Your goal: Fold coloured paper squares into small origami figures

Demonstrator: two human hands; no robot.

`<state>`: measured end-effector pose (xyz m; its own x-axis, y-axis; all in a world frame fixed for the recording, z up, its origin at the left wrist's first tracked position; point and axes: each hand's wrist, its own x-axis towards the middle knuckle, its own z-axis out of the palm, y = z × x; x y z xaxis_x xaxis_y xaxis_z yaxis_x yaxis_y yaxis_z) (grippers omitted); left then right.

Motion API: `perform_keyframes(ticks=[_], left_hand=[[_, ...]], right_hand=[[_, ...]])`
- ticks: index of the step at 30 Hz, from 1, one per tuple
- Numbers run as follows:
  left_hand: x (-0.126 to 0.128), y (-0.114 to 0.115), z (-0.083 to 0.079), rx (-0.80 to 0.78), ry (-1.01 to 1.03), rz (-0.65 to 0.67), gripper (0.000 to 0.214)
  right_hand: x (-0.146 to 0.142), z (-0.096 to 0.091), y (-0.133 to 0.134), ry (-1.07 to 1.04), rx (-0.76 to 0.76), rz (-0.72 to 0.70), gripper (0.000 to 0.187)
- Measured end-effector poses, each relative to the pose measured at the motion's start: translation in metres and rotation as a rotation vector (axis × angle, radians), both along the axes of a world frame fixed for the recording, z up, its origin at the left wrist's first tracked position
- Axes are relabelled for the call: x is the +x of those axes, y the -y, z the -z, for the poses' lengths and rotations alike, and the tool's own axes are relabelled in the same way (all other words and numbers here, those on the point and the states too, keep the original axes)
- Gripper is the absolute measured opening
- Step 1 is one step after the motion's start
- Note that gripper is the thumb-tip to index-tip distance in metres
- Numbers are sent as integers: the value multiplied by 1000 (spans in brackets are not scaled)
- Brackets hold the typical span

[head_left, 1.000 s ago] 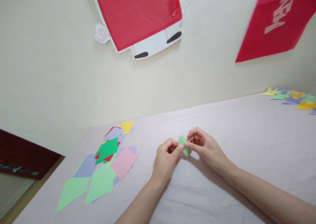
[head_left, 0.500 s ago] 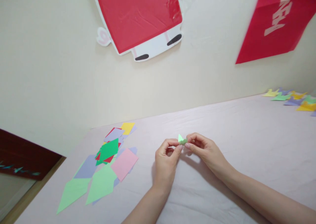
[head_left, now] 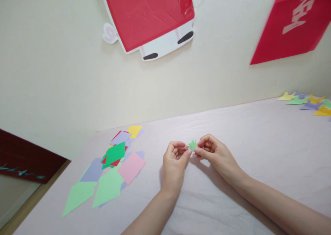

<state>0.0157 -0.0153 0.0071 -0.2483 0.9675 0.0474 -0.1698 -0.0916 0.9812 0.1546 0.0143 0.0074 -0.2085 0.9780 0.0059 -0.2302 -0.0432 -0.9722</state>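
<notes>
Between my two hands, just above the pale cloth, is a small light green folded paper piece (head_left: 192, 145) with pointed tips standing up. My left hand (head_left: 175, 159) pinches its left side between thumb and fingers. On the other side, my right hand (head_left: 216, 153) grips the right edge with thumb and curled fingertips. The fingertips hide the paper's edges, so its full shape cannot be made out.
Loose paper sheets in green, pink (head_left: 131, 167), purple, red and yellow overlap on the left of the pale cloth surface (head_left: 232, 200). Several folded paper figures (head_left: 297, 100) sit at the far right by the wall. Red decorations (head_left: 152, 17) hang on the wall.
The green folded paper has turned between my fingers and shows more of its face and several points. Both hands stay in nearly the same place. The camera view has shifted slightly.
</notes>
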Motion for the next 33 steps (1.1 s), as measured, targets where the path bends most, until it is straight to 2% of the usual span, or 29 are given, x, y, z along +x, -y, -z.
perform_keyframes(ticks=[3, 7, 11, 14, 16, 18, 20, 24, 33], left_hand=[[0, 0, -1, -14, -20, -5, 26], [-1, 1, -1, 2, -149, 0, 22], [-1, 2, 1, 33, -318, 48, 19], [-2, 2, 1, 28, -387, 115, 17], [-4, 1, -1, 45, -430, 194, 7], [-6, 0, -3, 70, -472, 257, 13], [-7, 0, -5, 79, -488, 274, 22], [-9, -1, -4, 79, -463, 276, 21], [-15, -6, 0, 56, -444, 295, 19]], right_hand=[[0, 0, 0, 10, 8, 1, 37], [2, 0, -3, 128, 77, -60, 37], [4, -1, -5, 242, 130, -99, 25], [5, -4, -5, 234, 112, -113, 25], [6, -7, -4, 192, 88, -120, 25], [7, -8, -4, 163, 63, -123, 25], [8, -8, -5, 158, 39, -120, 25], [8, -5, -7, 167, 9, -144, 26], [8, -2, -13, 220, 79, -122, 32]])
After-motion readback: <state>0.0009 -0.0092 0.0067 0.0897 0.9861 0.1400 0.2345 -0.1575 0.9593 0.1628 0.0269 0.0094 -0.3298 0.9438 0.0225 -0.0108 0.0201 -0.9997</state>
